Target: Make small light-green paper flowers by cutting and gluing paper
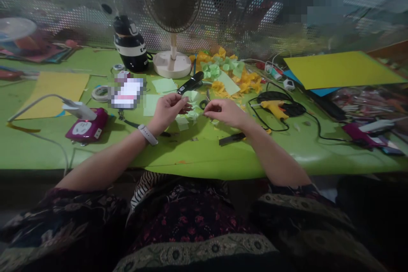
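My left hand (170,109) hovers over the middle of the green table, thumb and fingertips pinched together. Whatever is between them is too small to make out. Across from it, my right hand (225,112) also has its fingertips pressed together, with their contents unclear. Light green paper pieces (182,124) lie below and behind my left hand. A black stapler (191,83) rests just beyond it. Between the hands, slightly farther back, is a small dark ring-shaped roll (203,104). A dark-bladed tool (232,138) with yellow on it lies under my right forearm.
A white fan (172,64) and a black-and-white jug (132,46) stand behind. Orange and green paper flowers (223,68) are heaped at the back. A yellow glue gun (276,108) with its cable lies right. A phone (127,93) and purple power socket (87,127) sit left.
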`<move>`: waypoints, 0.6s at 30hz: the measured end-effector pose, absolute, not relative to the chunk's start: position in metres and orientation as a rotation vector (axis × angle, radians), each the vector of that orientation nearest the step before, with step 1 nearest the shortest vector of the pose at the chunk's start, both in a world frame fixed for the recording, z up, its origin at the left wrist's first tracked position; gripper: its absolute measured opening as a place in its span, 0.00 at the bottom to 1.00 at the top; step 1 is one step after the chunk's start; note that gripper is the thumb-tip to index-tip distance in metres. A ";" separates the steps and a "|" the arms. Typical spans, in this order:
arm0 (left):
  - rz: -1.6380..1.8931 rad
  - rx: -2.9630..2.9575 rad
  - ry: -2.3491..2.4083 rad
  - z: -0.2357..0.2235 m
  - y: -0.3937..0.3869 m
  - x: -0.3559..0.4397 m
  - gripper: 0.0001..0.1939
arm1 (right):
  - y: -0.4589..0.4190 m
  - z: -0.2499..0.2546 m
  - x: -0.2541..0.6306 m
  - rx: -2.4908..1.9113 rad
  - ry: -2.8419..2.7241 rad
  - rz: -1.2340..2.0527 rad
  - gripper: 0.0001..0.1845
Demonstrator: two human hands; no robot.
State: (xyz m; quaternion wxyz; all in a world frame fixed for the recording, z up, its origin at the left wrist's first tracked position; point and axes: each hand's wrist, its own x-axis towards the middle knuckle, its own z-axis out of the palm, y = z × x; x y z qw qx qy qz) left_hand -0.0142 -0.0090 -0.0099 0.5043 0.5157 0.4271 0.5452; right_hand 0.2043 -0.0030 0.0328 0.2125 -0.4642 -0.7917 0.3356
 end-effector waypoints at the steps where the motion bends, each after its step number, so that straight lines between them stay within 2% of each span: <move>1: 1.312 1.258 1.020 -0.011 -0.009 -0.014 0.14 | -0.005 0.035 0.204 -1.266 -2.141 0.950 0.10; 7: 1.279 1.452 0.967 -0.022 -0.014 -0.014 0.18 | -0.019 0.043 0.197 -1.223 -1.925 0.872 0.14; 11: 1.258 1.752 1.103 -0.021 -0.021 -0.013 0.14 | -0.022 0.041 0.194 -1.244 -1.883 0.775 0.13; 18: 1.269 2.125 1.233 -0.013 -0.030 -0.012 0.09 | -0.022 0.038 0.191 -1.269 -1.872 0.758 0.17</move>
